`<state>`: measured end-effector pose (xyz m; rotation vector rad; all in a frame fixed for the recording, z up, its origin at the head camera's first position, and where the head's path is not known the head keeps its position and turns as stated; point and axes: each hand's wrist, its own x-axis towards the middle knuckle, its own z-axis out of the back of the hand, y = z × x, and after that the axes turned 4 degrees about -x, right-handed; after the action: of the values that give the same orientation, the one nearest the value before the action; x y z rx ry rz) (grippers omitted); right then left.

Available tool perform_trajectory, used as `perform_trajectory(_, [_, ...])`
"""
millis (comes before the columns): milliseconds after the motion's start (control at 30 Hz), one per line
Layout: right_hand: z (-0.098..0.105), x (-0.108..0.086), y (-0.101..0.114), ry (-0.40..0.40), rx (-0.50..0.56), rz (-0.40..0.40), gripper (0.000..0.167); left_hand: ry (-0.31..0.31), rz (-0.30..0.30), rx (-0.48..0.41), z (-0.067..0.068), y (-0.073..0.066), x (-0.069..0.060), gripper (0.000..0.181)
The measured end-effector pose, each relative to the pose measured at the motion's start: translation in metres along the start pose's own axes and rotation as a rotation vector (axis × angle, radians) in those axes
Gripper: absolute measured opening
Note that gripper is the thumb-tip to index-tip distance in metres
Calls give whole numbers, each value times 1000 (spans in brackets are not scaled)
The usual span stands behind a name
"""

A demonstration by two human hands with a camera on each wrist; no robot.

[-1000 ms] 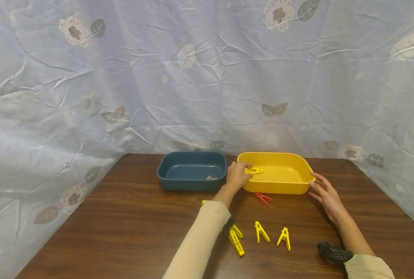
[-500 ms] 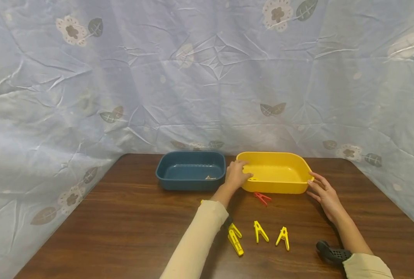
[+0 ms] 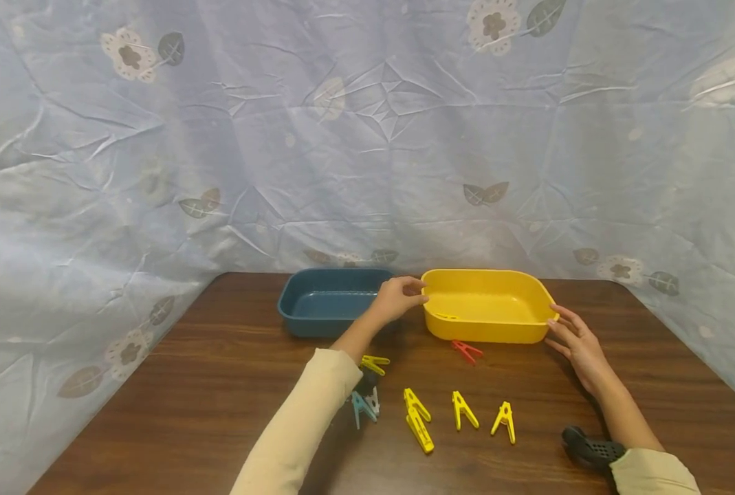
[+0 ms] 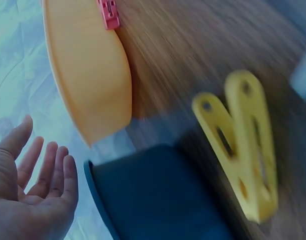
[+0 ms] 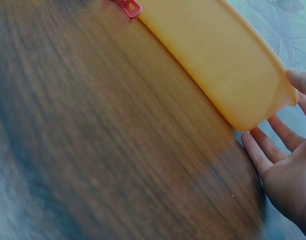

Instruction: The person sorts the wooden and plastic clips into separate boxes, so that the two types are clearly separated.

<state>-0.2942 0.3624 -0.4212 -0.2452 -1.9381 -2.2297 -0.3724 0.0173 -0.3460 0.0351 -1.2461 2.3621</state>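
Here, we see a table [image 3: 218, 412] carrying a yellow tub [image 3: 497, 333] just beside a blue tub [image 3: 317, 328]. The left hand [image 3: 397, 300] hangs near the yellow tub's left rim, its fingers apart and holding nothing; the right hand [image 3: 582, 349] touches that tub's right end with fingers spread. One yellow clip [image 3: 447, 316] lies inside the yellow tub, a red clip [image 3: 466, 349] just in front, and other clips [image 3: 505, 414] nearer us.

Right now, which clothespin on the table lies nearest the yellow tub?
The red clothespin, just in front of the yellow tub; it alone is red. The yellow clothespins and blue clothespin on the table lie farther away.
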Motion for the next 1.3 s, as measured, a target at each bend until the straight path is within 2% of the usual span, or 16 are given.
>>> perform_trajectory(133, [1, 0, 1, 3, 7, -1, 52, 33, -27, 20, 13, 4, -14, 32])
perform_trajectory(333, [0, -1, 1, 7, 6, -6, 51, 114, -59, 42, 29, 13, -42, 30])
perform_trajectory(533, [0, -2, 2, 9, -7, 0, 52, 178, -56, -8, 41, 25, -68, 32])
perform_trajectory(700, [0, -1, 1, 11, -8, 0, 53, 198, -55, -37, 47, 37, -85, 33])
perform_trajectory(933, [-1, 0, 0, 13, -7, 7, 53, 188, -74, -71, 52, 54, -99, 32])
perform_trajectory(1133, [-1, 1, 0, 10, -4, -3, 52, 129, -90, -121, 56, 68, -105, 31])
perform_trajectory(1200, [-2, 0, 0, 5, -5, -5, 52, 130, -88, -109, 56, 74, -105, 31])
perform_trajectory(1300, [-1, -1, 1, 1, -13, 0, 52, 163, -75, -57, 53, 83, -107, 33])
